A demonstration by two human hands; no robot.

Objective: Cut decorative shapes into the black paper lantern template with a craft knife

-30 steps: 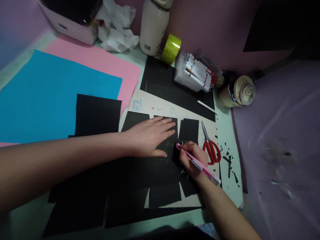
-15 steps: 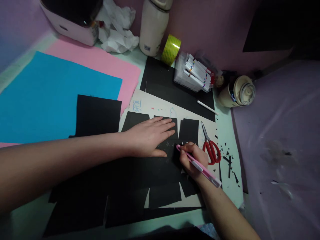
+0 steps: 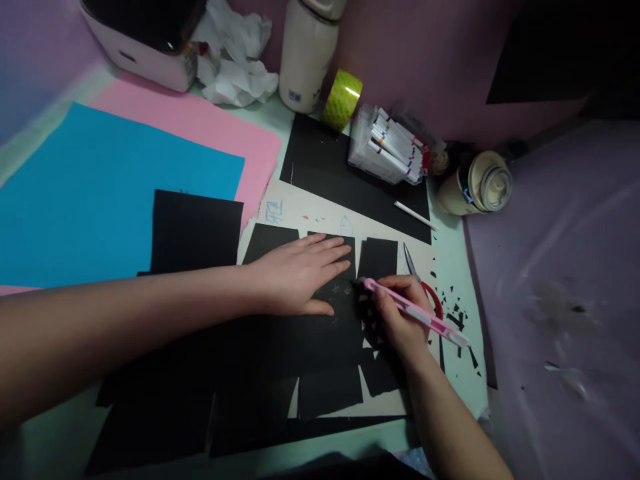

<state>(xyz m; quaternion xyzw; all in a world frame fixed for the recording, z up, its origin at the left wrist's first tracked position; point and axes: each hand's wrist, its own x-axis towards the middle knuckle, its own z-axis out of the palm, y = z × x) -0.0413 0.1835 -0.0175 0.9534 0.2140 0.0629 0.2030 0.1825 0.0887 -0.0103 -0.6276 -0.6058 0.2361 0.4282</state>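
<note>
My left hand [image 3: 300, 273] lies flat with fingers spread on a large piece of black paper [image 3: 280, 347] that has cut flaps along its edges. Faint star-like marks show on the paper beside the fingertips. In my right hand [image 3: 407, 310] is a pink craft knife [image 3: 415, 311], gripped like a pen, its tip near the paper's right part by a cut-out area. Red-handled scissors [image 3: 432, 298] lie partly hidden behind the right hand.
Blue paper [image 3: 115, 200] and pink paper [image 3: 255, 140] lie at the left. Toward the back stand a bottle [image 3: 307, 57], yellow tape [image 3: 343, 100] and a box of markers [image 3: 390, 147]. A cup [image 3: 463, 190] and black scraps [image 3: 457, 320] are at the right.
My right hand has moved right and slightly up with the pink knife, now covering more of the scissors and uncovering the star-like marks. My left hand has stayed in place.
</note>
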